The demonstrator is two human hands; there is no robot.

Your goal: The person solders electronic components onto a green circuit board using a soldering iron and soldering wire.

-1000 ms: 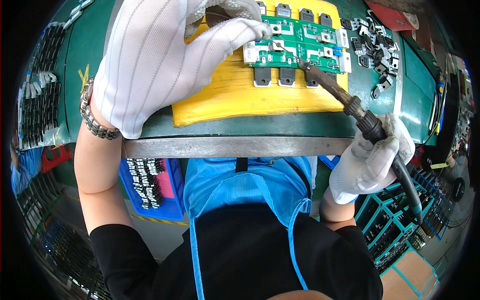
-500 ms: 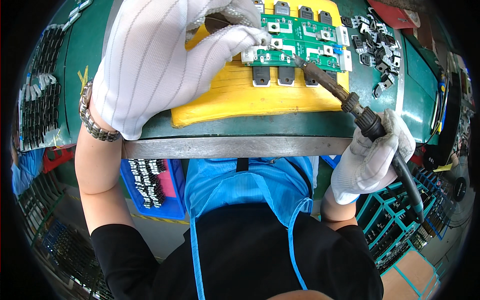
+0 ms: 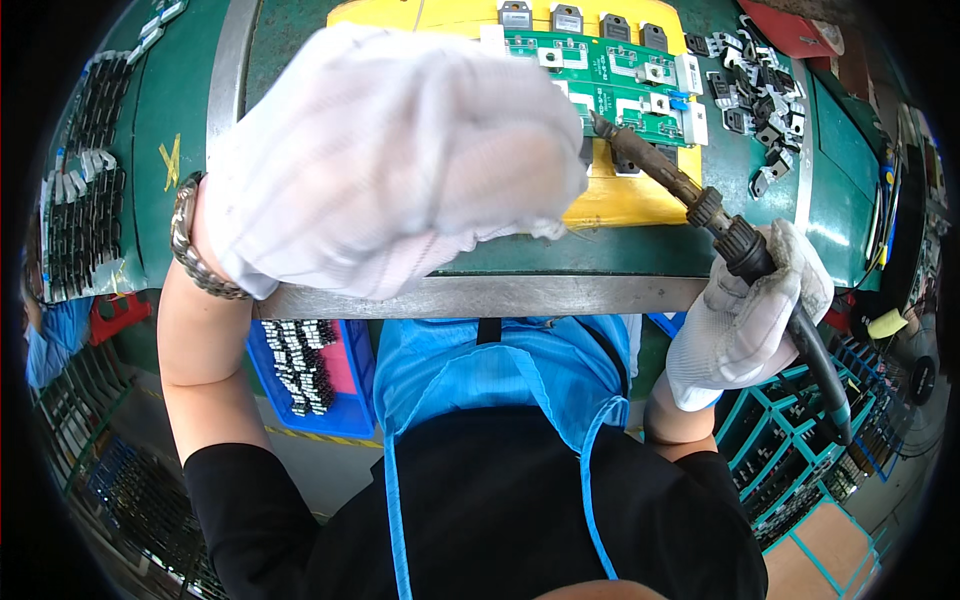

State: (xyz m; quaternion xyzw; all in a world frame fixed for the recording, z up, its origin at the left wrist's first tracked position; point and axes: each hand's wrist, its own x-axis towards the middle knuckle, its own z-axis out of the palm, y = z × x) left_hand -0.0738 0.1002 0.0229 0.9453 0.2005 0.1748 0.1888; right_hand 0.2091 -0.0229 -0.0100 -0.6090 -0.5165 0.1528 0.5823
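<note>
My right hand [image 3: 740, 325], in a white glove, grips a soldering iron [image 3: 742, 250] by its handle. The iron's tip points up-left and lies over or against a green circuit board [image 3: 605, 75]; contact is hard to tell. My gloved left hand [image 3: 400, 165], smeared by motion, is closed in front of the board's left part and hides it. A thin solder wire [image 3: 582, 236] sticks out faintly by its fingertips. Under the board are several dark modules with metal tabs [image 3: 567, 18], resting on a yellow pad [image 3: 625, 205].
A heap of small black-and-white parts [image 3: 765, 110] lies right of the pad on the green bench [image 3: 480, 258]. Rows of dark parts [image 3: 85, 200] stand at far left. Below the metal bench edge [image 3: 500, 296] is a blue bin [image 3: 355, 400] with more parts.
My left hand has turned and swung right and toward me, away from the board's left end, which it now covers from view. My right hand and the soldering iron have barely moved.
</note>
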